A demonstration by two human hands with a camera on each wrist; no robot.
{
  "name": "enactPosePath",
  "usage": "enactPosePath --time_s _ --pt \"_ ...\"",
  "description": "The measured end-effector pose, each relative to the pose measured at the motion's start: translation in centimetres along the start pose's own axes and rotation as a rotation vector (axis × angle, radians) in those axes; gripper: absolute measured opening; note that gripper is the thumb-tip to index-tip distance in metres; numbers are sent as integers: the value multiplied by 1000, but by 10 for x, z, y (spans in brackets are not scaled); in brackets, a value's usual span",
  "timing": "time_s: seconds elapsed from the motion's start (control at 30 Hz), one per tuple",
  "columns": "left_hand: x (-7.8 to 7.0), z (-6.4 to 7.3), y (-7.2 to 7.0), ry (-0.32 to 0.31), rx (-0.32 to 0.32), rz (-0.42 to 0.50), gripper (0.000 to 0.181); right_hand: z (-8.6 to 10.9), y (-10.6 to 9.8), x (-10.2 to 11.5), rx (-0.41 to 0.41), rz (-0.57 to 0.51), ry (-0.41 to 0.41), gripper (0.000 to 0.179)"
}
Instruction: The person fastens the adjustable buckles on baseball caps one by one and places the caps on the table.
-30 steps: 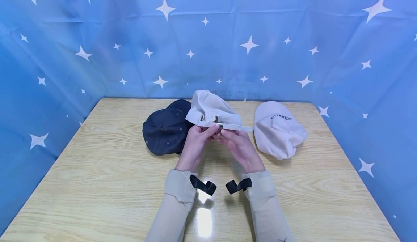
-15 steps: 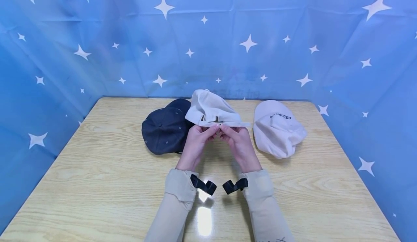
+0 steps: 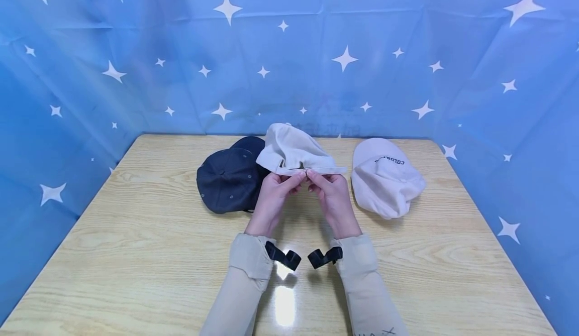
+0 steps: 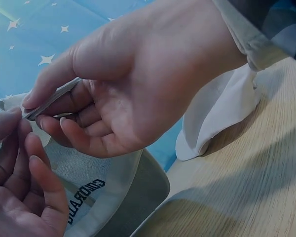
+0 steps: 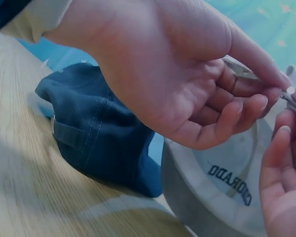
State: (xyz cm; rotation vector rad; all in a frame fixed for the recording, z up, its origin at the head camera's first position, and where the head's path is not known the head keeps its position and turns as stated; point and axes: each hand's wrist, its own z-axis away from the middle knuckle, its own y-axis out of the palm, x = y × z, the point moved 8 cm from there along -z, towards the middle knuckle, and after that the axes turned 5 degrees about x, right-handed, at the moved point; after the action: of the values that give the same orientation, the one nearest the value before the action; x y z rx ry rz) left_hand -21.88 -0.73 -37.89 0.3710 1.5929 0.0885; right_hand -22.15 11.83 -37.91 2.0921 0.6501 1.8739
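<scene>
An off-white baseball cap [image 3: 294,147] is held up over the back middle of the table, its rear opening and strap [image 3: 333,170] facing me. My left hand [image 3: 273,195] pinches the strap between thumb and index finger. From the other side, my right hand [image 3: 333,195] pinches it the same way, the two thumb tips almost meeting. A small metal piece [image 5: 286,95] shows at the right fingertips in the right wrist view. In the left wrist view, dark COLORADO lettering [image 4: 86,201] appears reversed on the cap's inside.
To the left, a navy cap [image 3: 226,180] lies on the wooden table [image 3: 149,255], partly behind the held cap. A second off-white cap [image 3: 389,180] with dark lettering lies to the right. A blue star-patterned cloth [image 3: 289,49] hangs behind the table.
My right hand has shifted slightly left, its thumb now close beside the left thumb. The strap's two parts, apart with a dark gap before, now line up. The other caps have not moved.
</scene>
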Motion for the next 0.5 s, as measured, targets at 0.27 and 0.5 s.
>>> enactPosePath --time_s 0.27,0.5 --pt "3 -3 1 11 73 392 34 -1 2 -1 96 -62 17 17" --pt "1 -5 0 55 164 827 35 -5 -1 -5 208 -405 -39 35"
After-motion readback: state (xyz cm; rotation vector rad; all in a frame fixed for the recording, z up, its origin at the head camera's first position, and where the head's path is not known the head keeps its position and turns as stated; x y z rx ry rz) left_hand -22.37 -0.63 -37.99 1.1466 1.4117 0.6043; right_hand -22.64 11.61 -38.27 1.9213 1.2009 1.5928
